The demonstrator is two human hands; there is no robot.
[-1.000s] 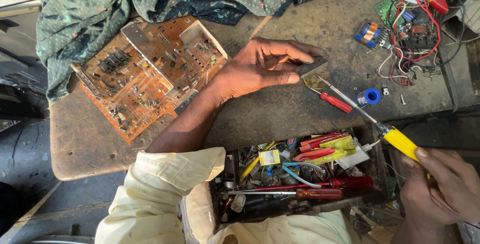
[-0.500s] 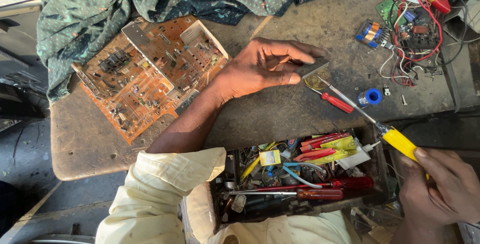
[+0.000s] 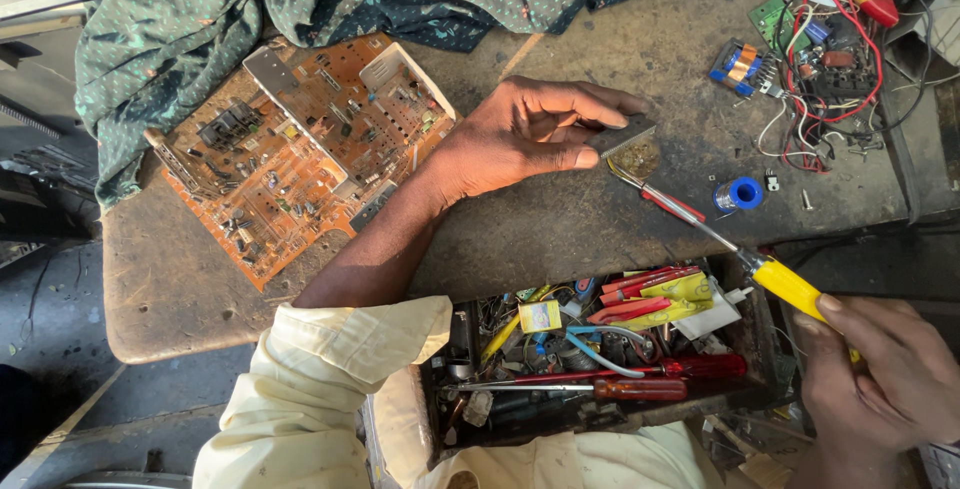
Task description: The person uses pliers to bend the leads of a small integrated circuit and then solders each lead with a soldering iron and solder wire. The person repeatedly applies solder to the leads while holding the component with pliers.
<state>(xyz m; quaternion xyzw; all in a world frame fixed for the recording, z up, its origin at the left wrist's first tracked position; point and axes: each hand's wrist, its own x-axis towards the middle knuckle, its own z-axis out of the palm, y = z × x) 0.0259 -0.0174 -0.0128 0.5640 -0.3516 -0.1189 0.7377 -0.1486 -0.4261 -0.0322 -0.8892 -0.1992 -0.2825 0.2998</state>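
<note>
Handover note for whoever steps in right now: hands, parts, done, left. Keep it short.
Left hand: pinching a small dark flat part on the workbench.
Right hand: gripping the yellow-handled soldering iron, tip reaching up to the part.
Orange circuit board lies left of the hand, untouched. Blue solder spool beside the iron's shaft. Open toolbox in front.
Done: part and iron brought together. Left: cannot tell whether any joint is made.
</note>
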